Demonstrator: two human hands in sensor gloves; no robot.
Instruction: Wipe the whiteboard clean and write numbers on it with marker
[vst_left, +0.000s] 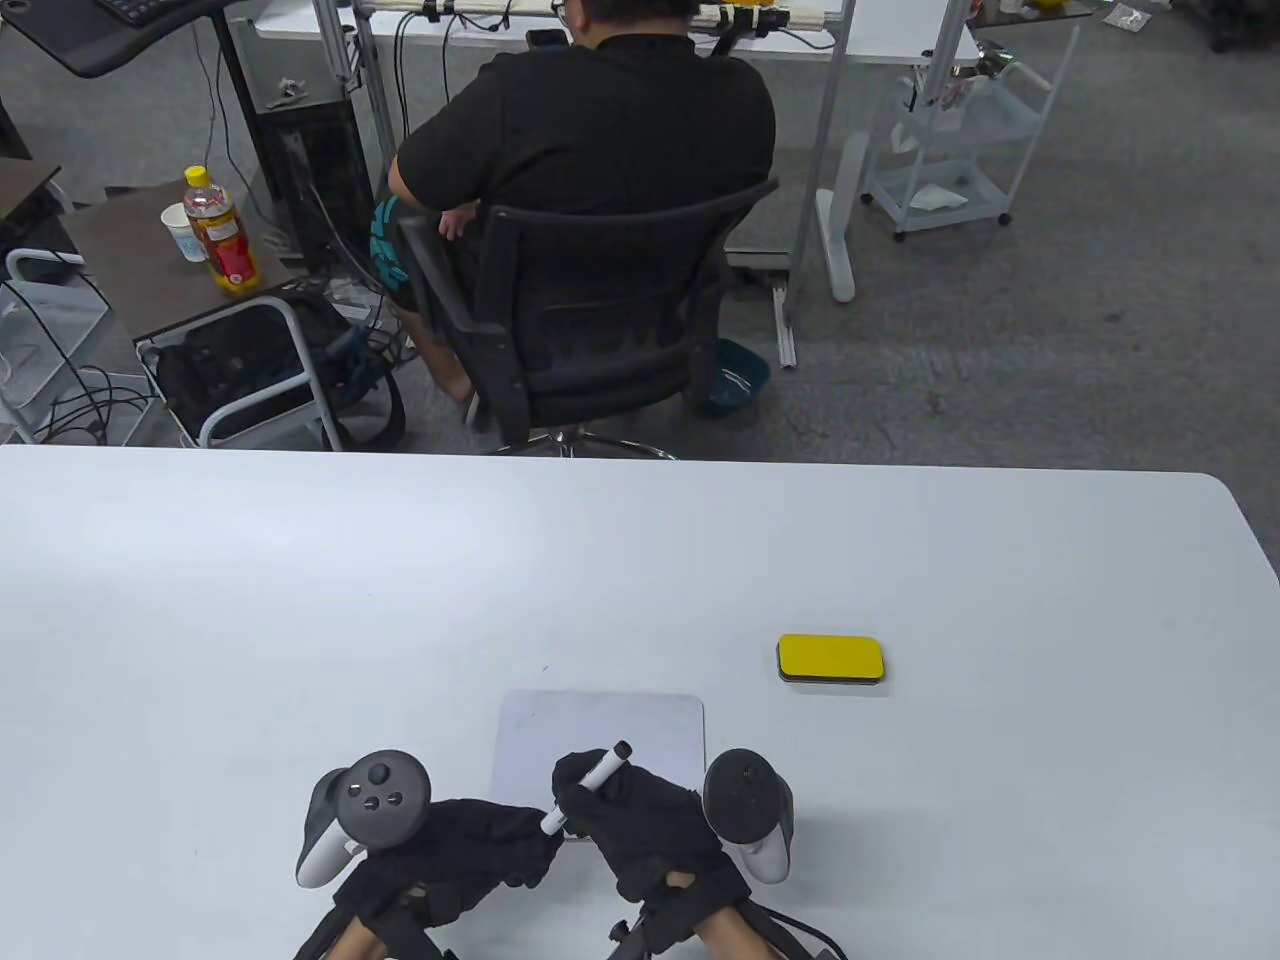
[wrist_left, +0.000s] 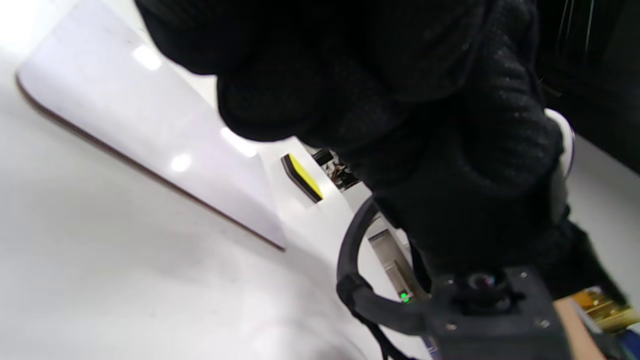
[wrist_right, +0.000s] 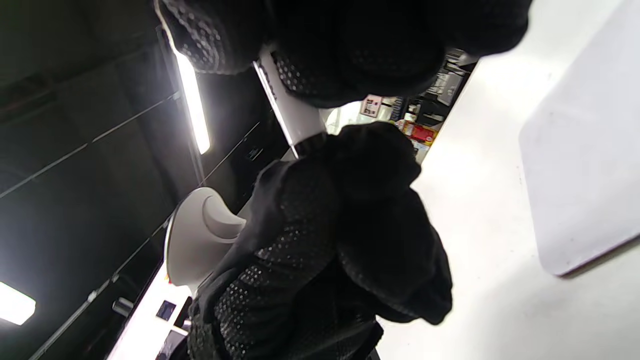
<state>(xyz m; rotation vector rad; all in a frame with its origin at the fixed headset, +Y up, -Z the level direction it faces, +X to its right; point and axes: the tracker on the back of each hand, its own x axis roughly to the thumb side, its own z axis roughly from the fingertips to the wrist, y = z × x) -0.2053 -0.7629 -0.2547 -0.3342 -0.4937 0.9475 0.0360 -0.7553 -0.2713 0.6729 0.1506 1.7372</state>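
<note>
A small blank whiteboard (vst_left: 600, 725) (wrist_left: 150, 135) (wrist_right: 590, 150) lies flat near the table's front edge. Over its near edge my right hand (vst_left: 585, 800) (wrist_right: 360, 50) grips a white marker (vst_left: 600, 775) (wrist_right: 292, 117), whose black end points up and away. My left hand (vst_left: 535, 835) (wrist_right: 360, 225) reaches in from the left and pinches the marker's lower end; that end is hidden by the gloves. A yellow eraser (vst_left: 831, 659) (wrist_left: 302, 178) with a black base rests on the table to the right of and beyond the board.
The white table (vst_left: 300, 600) stretches wide to the left and far side. Beyond its far edge a person (vst_left: 600, 130) in black sits in an office chair (vst_left: 580, 310), facing away. A bottle (vst_left: 220, 230) and a cup stand on a side table at far left.
</note>
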